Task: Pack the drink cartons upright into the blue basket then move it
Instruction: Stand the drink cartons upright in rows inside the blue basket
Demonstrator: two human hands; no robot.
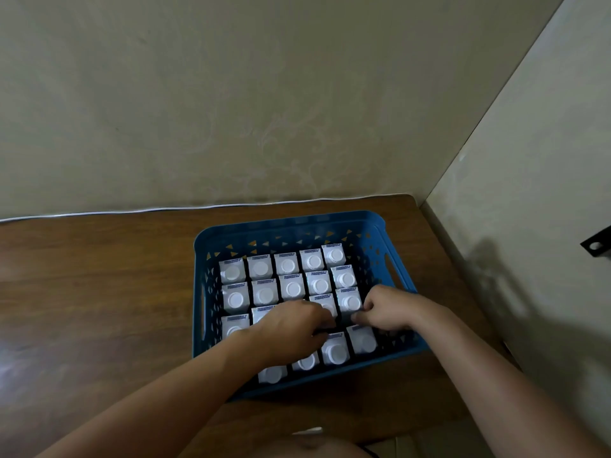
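The blue basket sits on the wooden table near the right wall. Several white drink cartons with round white caps stand upright in rows inside it. My left hand reaches into the middle of the basket, its fingers and thumb curled around the top of a carton in the third row, which it mostly hides. My right hand is beside it on the right, with fingertips and thumb pinching the near edge of a carton in the right column. My left forearm covers part of the front row.
The brown wooden table stretches left of the basket. A white cable runs along its back edge by the wall. A side wall stands close on the right, bearing a black bracket.
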